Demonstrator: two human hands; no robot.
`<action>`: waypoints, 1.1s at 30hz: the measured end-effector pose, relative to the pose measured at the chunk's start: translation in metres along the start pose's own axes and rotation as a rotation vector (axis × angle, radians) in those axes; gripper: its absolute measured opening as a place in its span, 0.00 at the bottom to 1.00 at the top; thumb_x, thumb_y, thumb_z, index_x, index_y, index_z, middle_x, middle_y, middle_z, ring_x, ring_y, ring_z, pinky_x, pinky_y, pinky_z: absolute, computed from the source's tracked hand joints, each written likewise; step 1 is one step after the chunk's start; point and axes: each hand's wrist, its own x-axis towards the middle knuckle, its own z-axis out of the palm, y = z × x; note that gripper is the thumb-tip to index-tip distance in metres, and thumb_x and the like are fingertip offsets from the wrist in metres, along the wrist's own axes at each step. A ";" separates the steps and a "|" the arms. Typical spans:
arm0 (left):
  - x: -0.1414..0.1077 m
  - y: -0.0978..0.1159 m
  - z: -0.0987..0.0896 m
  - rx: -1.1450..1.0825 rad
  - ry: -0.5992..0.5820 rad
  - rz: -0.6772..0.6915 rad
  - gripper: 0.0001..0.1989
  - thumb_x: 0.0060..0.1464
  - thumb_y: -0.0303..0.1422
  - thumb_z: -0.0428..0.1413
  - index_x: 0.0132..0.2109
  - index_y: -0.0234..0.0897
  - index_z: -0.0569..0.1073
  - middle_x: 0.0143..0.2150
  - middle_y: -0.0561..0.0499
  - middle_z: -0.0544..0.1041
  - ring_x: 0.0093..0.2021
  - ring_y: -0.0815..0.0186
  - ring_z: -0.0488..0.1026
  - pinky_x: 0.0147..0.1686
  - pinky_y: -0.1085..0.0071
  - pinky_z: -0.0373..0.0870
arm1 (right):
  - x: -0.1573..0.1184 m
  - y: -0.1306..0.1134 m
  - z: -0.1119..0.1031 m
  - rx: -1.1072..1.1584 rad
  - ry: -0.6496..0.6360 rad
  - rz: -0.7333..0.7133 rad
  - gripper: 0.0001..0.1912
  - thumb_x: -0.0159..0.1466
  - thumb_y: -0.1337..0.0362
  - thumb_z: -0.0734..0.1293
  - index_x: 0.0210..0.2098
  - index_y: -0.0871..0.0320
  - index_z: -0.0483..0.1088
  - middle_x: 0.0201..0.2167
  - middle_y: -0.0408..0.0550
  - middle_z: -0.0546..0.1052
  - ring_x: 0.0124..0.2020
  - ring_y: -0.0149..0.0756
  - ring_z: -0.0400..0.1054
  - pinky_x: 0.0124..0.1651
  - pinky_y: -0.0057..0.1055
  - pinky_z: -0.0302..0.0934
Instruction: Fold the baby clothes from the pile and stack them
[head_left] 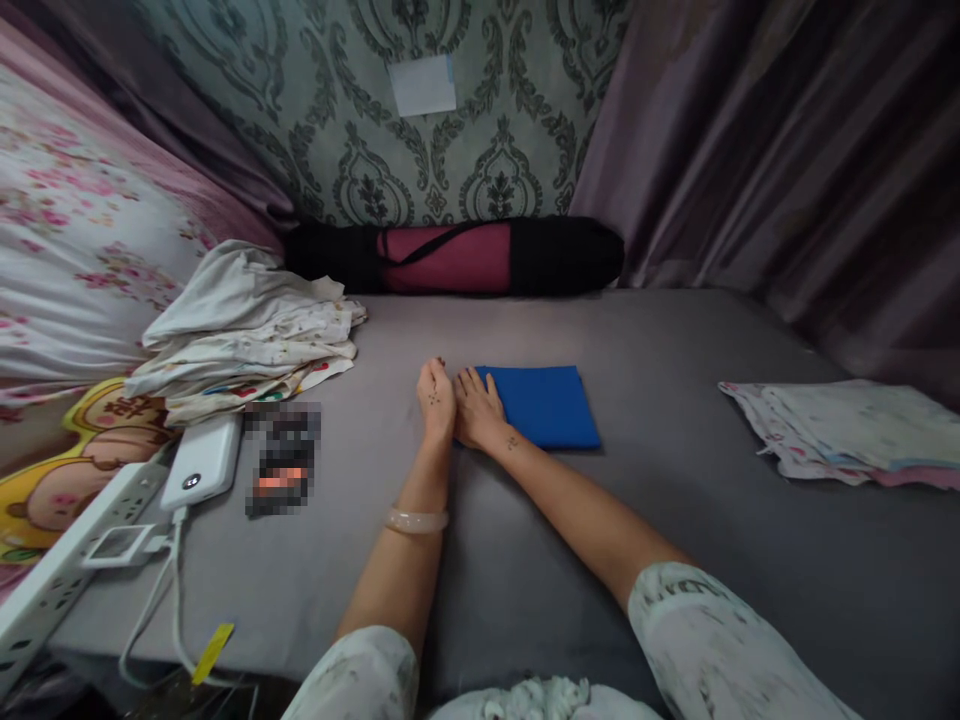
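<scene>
A flat blue rectangle (546, 408), which looks like folded cloth, lies on the grey bed sheet in front of me. My right hand (480, 408) rests palm down on its left end, fingers stretched out. Close against that left edge, my left hand (436, 400) stands on its side with its fingers curled in. The inside of the left hand faces away from me, so I cannot tell whether anything is in it. A pale bangle (417, 521) circles the left wrist.
Crumpled pale clothes (255, 330) lie at the left, above a white power bank (202, 460) with cables and a power strip (71, 550). Folded floral cloths (855, 430) lie at the right. A black and maroon bag (450, 258) runs along the patterned wall.
</scene>
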 end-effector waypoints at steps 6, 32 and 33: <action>-0.007 0.008 0.001 -0.005 -0.005 0.072 0.24 0.65 0.36 0.34 0.51 0.30 0.71 0.52 0.37 0.76 0.54 0.60 0.72 0.55 0.64 0.67 | -0.008 0.011 -0.007 0.113 0.057 0.012 0.31 0.68 0.61 0.50 0.68 0.67 0.50 0.70 0.56 0.50 0.70 0.43 0.38 0.69 0.43 0.35; -0.041 0.006 0.024 0.802 -0.364 0.458 0.33 0.66 0.45 0.34 0.67 0.25 0.55 0.69 0.36 0.55 0.70 0.54 0.49 0.67 0.54 0.45 | -0.055 0.116 0.003 0.038 0.221 0.399 0.34 0.70 0.55 0.49 0.67 0.74 0.50 0.68 0.64 0.52 0.69 0.51 0.41 0.68 0.47 0.37; -0.041 0.005 0.025 0.809 -0.382 0.446 0.33 0.66 0.45 0.34 0.67 0.25 0.54 0.69 0.36 0.55 0.70 0.54 0.49 0.67 0.54 0.45 | -0.055 0.117 0.004 0.035 0.222 0.396 0.34 0.70 0.55 0.49 0.67 0.74 0.50 0.68 0.64 0.52 0.69 0.51 0.42 0.67 0.47 0.37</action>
